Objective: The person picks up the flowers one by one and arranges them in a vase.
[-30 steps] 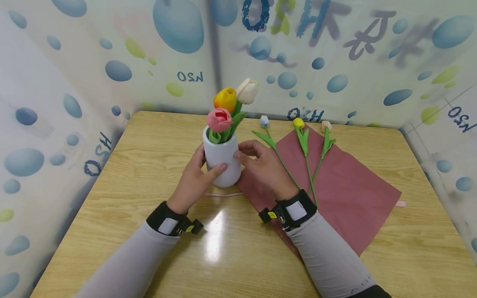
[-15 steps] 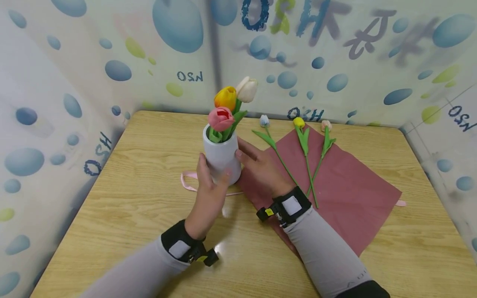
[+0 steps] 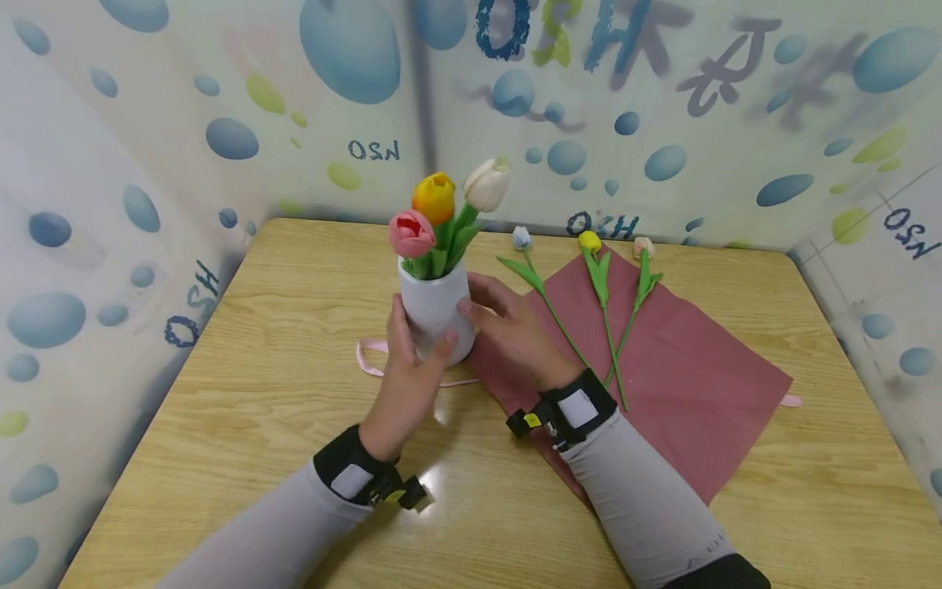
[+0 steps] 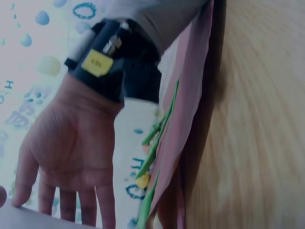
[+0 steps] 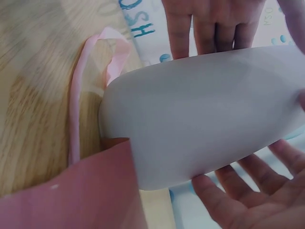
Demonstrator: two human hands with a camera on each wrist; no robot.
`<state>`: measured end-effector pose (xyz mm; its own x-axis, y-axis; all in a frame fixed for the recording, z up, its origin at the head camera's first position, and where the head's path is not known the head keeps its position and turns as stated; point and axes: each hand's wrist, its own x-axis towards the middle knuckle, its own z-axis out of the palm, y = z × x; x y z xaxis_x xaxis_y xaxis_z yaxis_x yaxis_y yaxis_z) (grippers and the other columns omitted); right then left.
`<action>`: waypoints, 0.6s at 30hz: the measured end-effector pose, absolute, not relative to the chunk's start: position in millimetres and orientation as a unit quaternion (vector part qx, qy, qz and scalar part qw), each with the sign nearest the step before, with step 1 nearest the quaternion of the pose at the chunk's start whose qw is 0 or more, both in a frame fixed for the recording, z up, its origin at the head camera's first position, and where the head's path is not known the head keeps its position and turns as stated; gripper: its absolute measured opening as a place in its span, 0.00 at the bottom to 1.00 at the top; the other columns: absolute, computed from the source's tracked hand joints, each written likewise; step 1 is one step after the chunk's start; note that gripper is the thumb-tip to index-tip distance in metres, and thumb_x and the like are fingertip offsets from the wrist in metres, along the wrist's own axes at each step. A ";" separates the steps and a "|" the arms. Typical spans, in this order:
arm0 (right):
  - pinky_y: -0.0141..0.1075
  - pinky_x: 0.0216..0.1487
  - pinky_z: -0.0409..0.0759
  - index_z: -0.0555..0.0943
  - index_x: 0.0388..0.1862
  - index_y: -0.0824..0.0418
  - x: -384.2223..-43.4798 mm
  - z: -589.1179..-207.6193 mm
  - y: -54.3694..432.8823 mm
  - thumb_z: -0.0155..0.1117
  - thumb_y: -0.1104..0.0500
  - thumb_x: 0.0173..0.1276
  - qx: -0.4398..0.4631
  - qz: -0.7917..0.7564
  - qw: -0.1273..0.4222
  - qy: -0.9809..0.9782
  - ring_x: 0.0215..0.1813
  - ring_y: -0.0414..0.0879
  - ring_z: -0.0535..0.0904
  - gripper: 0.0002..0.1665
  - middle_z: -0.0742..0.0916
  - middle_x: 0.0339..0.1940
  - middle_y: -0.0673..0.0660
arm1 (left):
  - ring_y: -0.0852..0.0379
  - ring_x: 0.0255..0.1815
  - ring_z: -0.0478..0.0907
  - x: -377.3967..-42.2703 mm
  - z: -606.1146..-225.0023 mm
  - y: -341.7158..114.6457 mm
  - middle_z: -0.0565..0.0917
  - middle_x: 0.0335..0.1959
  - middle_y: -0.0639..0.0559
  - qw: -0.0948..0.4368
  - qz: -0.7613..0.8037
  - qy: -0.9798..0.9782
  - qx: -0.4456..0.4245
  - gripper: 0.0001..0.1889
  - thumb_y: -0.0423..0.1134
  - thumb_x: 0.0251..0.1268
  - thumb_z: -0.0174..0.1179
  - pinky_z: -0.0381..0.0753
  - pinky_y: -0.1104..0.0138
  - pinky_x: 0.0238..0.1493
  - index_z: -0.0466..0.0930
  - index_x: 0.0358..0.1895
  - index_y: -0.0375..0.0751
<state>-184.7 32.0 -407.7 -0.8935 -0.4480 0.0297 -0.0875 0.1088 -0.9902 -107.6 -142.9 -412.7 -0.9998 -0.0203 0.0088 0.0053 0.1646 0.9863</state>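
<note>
A white vase [image 3: 436,315] stands on the table, holding a pink tulip [image 3: 411,233], an orange-yellow tulip [image 3: 434,198] and a white tulip [image 3: 486,186]. My left hand [image 3: 407,380] grips its lower left side, thumb across the front. On the opposite side my right hand [image 3: 519,331] holds it, with the thumb near the front and the fingers partly hidden behind. Fingers of both hands flank the vase [image 5: 200,119] in the right wrist view. The left wrist view shows my right palm [image 4: 76,148] facing the camera, fingertips hidden at the vase [image 4: 33,220].
To the right lies a dark pink wrapping sheet [image 3: 684,384] bearing three stemmed tulips: blue [image 3: 522,238], yellow [image 3: 589,240] and pale pink [image 3: 643,247]. A pink ribbon [image 3: 370,360] lies behind my left hand. Patterned walls [image 3: 294,123] enclose the table's back and sides.
My left hand first shifted right and nearer on the vase. Since then the vase seems to have turned: the pink and orange-yellow tulips have swung left, while the right hand stays nearly in place.
</note>
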 end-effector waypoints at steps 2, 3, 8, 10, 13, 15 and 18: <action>0.55 0.77 0.68 0.72 0.76 0.49 -183.9 -405.7 31.9 0.61 0.49 0.79 -0.178 -0.635 0.138 0.740 0.76 0.50 0.71 0.29 0.78 0.73 0.51 | 0.53 0.85 0.39 -110.0 -412.4 -144.8 0.38 0.86 0.55 0.015 -0.649 -0.761 0.001 0.52 0.53 0.77 0.58 0.43 0.44 0.85 0.24 0.85 0.56; 0.55 0.77 0.69 0.72 0.75 0.50 -183.5 -404.6 31.8 0.61 0.49 0.79 -0.177 -0.632 0.135 0.743 0.76 0.51 0.72 0.29 0.79 0.73 0.51 | 0.52 0.85 0.41 -111.3 -412.5 -145.7 0.39 0.86 0.54 0.020 -0.649 -0.760 -0.004 0.52 0.52 0.77 0.59 0.45 0.44 0.84 0.24 0.85 0.56; 0.55 0.75 0.71 0.72 0.73 0.51 -181.3 -399.7 31.5 0.61 0.47 0.79 -0.164 -0.610 0.132 0.764 0.74 0.52 0.73 0.28 0.79 0.72 0.51 | 0.51 0.82 0.51 -119.0 -414.4 -151.3 0.49 0.83 0.53 0.036 -0.655 -0.754 -0.033 0.53 0.49 0.75 0.63 0.51 0.44 0.82 0.29 0.85 0.58; 0.54 0.72 0.74 0.72 0.73 0.52 -180.6 -397.3 31.5 0.60 0.46 0.79 -0.156 -0.606 0.138 0.768 0.72 0.52 0.74 0.28 0.79 0.70 0.53 | 0.52 0.80 0.54 -122.6 -414.4 -153.8 0.54 0.82 0.54 0.039 -0.652 -0.756 -0.045 0.52 0.48 0.73 0.65 0.52 0.44 0.82 0.33 0.85 0.62; 0.53 0.67 0.79 0.72 0.71 0.56 -179.2 -392.9 31.1 0.57 0.46 0.81 -0.152 -0.608 0.145 0.766 0.68 0.53 0.76 0.26 0.79 0.67 0.57 | 0.52 0.79 0.57 -127.9 -414.6 -158.2 0.59 0.79 0.55 0.044 -0.642 -0.763 -0.053 0.50 0.48 0.71 0.67 0.53 0.43 0.81 0.39 0.84 0.67; 0.51 0.63 0.82 0.73 0.69 0.57 -178.0 -389.6 30.7 0.56 0.47 0.82 -0.150 -0.598 0.149 0.773 0.65 0.53 0.77 0.25 0.79 0.65 0.58 | 0.52 0.77 0.60 -130.5 -414.4 -161.3 0.62 0.77 0.55 0.044 -0.639 -0.766 -0.054 0.49 0.48 0.70 0.69 0.54 0.43 0.80 0.42 0.83 0.68; 0.51 0.61 0.83 0.73 0.68 0.57 -175.1 -384.3 30.6 0.55 0.45 0.82 -0.153 -0.566 0.154 0.795 0.64 0.54 0.78 0.25 0.79 0.65 0.58 | 0.50 0.76 0.62 -133.7 -415.6 -165.7 0.65 0.76 0.53 0.040 -0.636 -0.768 -0.056 0.49 0.47 0.68 0.70 0.55 0.43 0.80 0.46 0.83 0.65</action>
